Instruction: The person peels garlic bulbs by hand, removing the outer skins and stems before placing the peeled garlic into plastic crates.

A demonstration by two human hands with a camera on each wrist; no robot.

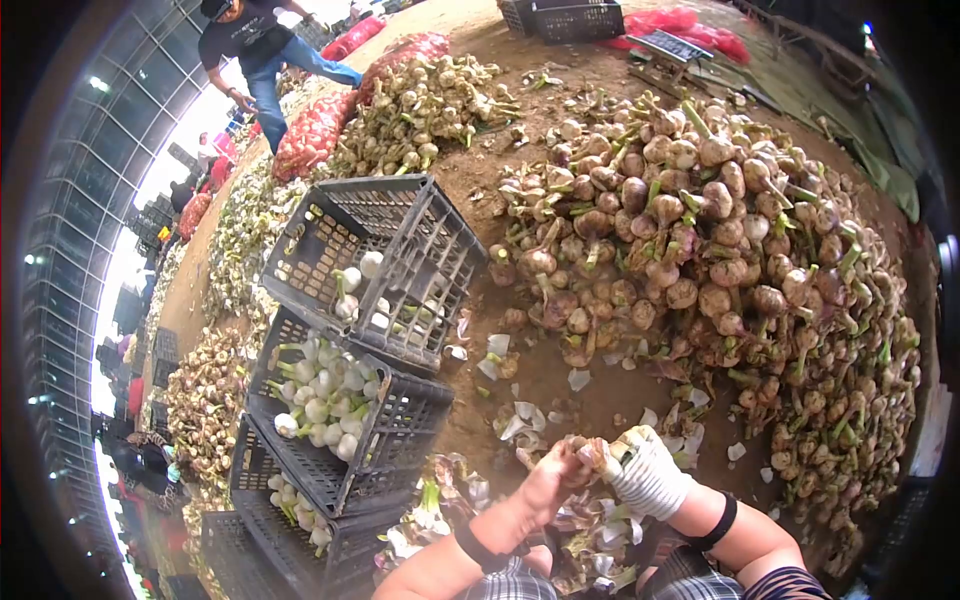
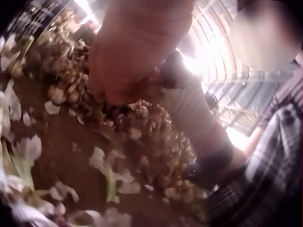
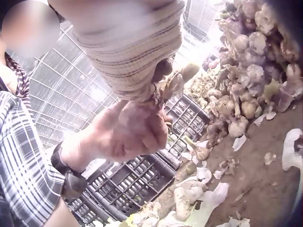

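Observation:
My bare left hand [image 1: 550, 480] and my right hand [image 1: 648, 475] in a striped white glove meet in front of my lap. Between them is a garlic bulb [image 1: 598, 455], mostly covered by the fingers. In the right wrist view the garlic's pale stem end [image 3: 182, 78] sticks out beside the glove, and the curled left fingers [image 3: 142, 130] grip just below it. The left wrist view is dim, with the back of the left hand [image 2: 137, 56] hiding the garlic. Loose peeled skins [image 1: 525, 425] lie on the ground ahead of the hands.
A large heap of unpeeled garlic [image 1: 700, 220] spreads at the front and right. Black crates [image 1: 400, 270] stand to the left, one holding white cleaned garlic bulbs [image 1: 325, 395]. Farther back are red mesh sacks [image 1: 310, 135] and a standing person [image 1: 255, 50].

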